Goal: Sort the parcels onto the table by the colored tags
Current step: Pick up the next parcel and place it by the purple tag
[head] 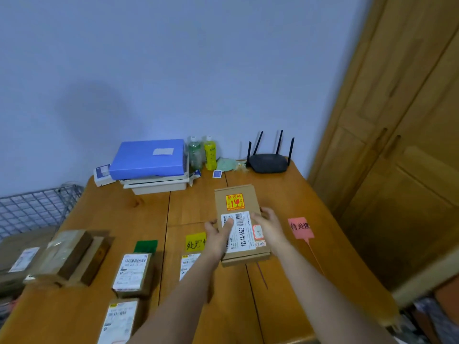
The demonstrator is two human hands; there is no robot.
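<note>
Both my hands hold a flat brown cardboard parcel (236, 194) with an orange fragile sticker, a white shipping label and a small red tag. My left hand (218, 232) grips its left edge, thumb on the label. My right hand (268, 227) grips its right edge. The parcel sits over the wooden table (285, 269), between a yellow tag (195, 241) on its left and a pink tag (300, 228) on its right. A green tag (146, 246) lies further left, with two labelled parcels (133, 274) (120, 319) below it. Another parcel (187, 265) lies under the yellow tag, partly hidden by my left arm.
At the table's back stand a blue folder on white boxes (149, 160), two bottles (202, 152) and a black router (269, 162). Stacked brown parcels (67, 256) lie at the left edge beside a wire basket (32, 207). A wooden wardrobe (397, 145) fills the right.
</note>
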